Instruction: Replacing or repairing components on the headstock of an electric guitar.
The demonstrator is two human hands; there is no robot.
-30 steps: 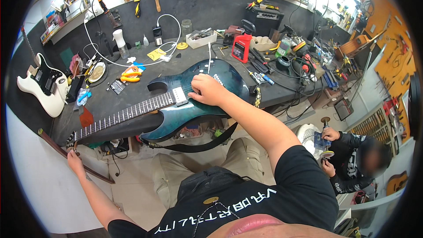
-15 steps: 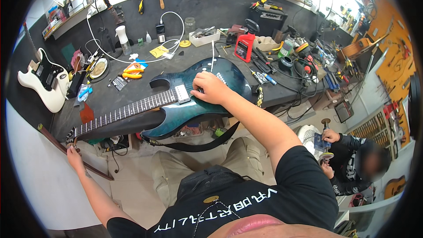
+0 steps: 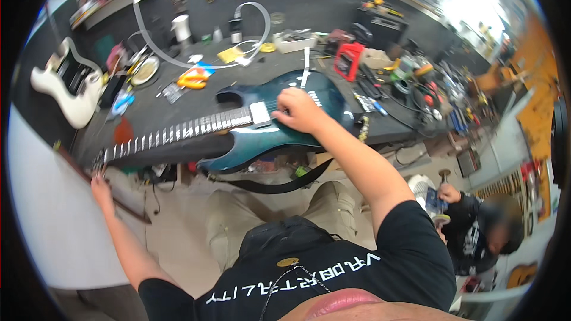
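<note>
A dark teal electric guitar lies face up across the workbench, its neck pointing left and a black strap hanging along its near side. At the headstock, my left hand pinches a tuning peg at the near edge; the peg itself is mostly hidden. Over the body, my right hand rests with curled fingers on the strings just right of the white pickup. Whatever those fingers hold, if anything, is out of sight. The whole picture is somewhat blurred.
A white guitar body leans at the bench's left end. Behind the teal guitar are orange-handled pliers, a white cable and a red bottle. Tools and cords crowd the right side. At lower right, a co-worker holds a tool.
The view has shifted, so the bench and guitar sit slightly differently in the picture and look smeared. Both my hands keep their places on the guitar.
</note>
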